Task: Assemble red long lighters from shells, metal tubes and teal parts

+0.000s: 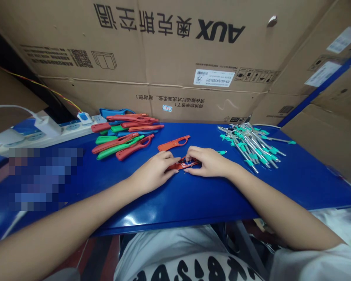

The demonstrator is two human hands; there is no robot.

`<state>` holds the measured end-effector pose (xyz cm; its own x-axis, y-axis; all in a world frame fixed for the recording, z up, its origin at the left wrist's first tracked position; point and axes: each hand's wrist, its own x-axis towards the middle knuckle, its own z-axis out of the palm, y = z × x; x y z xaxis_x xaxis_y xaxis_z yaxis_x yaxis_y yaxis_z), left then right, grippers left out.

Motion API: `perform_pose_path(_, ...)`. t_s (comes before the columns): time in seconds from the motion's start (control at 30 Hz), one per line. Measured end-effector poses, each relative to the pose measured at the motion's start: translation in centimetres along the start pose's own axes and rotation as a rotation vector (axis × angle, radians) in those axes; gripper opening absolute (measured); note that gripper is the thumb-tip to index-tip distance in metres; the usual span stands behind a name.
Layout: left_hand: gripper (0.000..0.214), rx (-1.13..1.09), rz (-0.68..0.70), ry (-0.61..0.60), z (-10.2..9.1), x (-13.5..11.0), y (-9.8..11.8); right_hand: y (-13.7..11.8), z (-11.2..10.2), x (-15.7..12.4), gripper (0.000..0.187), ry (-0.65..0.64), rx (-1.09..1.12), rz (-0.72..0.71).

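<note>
Both hands hold a red-orange lighter casing half (179, 166) just above the blue tabletop; thin wires or parts show inside it. My left hand (158, 171) pinches its left end between thumb and fingers. At the right part, near the trigger loop, my right hand (209, 162) has its fingers closed on the same piece. Beyond the hands lies another orange casing half (174, 143) with an oval finger hole. A teal tip (222, 152) pokes out past my right hand; what it belongs to is mostly hidden.
Red, green and blue lighter casings (125, 136) are heaped at the back left. Silver rods with teal parts (251, 146) form a pile on the right. A power strip (67, 128) with plugs runs along the left. A large cardboard box (163, 78) walls off the back.
</note>
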<state>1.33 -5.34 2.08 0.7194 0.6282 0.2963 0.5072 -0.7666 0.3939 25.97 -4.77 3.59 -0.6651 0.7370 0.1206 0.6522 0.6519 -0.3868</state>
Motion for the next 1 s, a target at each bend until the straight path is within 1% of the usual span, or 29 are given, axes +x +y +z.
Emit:
perform_pose_path(0.17,0.037,0.069,0.034,-0.035,-0.2,0.0,-0.1,0.0,-0.7,-0.2,0.027,-0.023,0.060,-0.004)
perform_pose_path(0.3,0.032,0.115,0.054,-0.041,-0.3,0.0,-0.1,0.2,-1.0,-0.4,0.023,-0.010,0.074,-0.003)
perform_pose_path(0.53,0.033,0.263,0.010,-0.100,-0.6,0.0,0.8,0.5,-0.8,-0.4,0.018,0.000,0.089,-0.060)
perform_pose_path(0.63,0.033,0.306,0.004,-0.104,-0.6,-0.1,0.8,0.4,-0.8,-0.3,0.018,0.003,0.111,-0.056)
perform_pose_path(0.7,0.033,0.289,0.012,-0.083,-0.5,-0.1,0.5,0.3,-0.8,-0.4,0.017,0.002,0.129,-0.057)
perform_pose_path(0.83,0.033,0.182,0.057,-0.038,-0.4,-0.1,0.0,0.3,-0.7,-0.3,0.016,0.009,0.127,-0.052)
perform_pose_path(1.0,0.032,0.152,0.059,-0.015,-0.5,-0.2,0.3,0.4,-0.6,-0.3,0.018,0.010,0.107,-0.054)
